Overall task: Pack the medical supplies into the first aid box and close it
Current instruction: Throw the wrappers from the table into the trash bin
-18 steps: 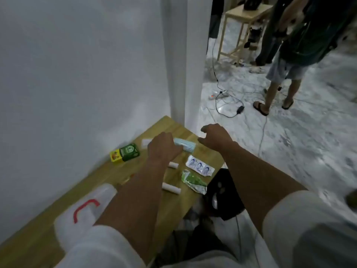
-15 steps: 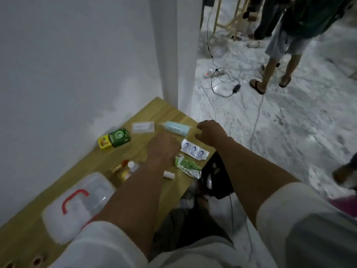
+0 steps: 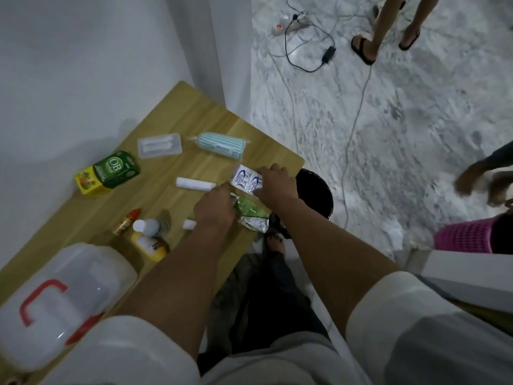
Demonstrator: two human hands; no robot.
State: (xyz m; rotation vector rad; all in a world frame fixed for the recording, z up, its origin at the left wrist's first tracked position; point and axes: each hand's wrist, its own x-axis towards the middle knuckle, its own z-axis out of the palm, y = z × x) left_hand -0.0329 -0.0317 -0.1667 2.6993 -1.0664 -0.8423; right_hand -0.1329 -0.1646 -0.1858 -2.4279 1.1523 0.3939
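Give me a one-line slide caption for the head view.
Both hands gather sachets near the table edge; first aid box still closed.

Dim, flat indoor light leaves soft, faint shadows. Edges bend with wide-angle distortion (lower left corner blurs most).

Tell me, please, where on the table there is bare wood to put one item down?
Free: the far corner of the table beyond the face mask pack, and the strip between the green box and the small bottles. Crowded: the near right edge, where both hands work on the sachets.
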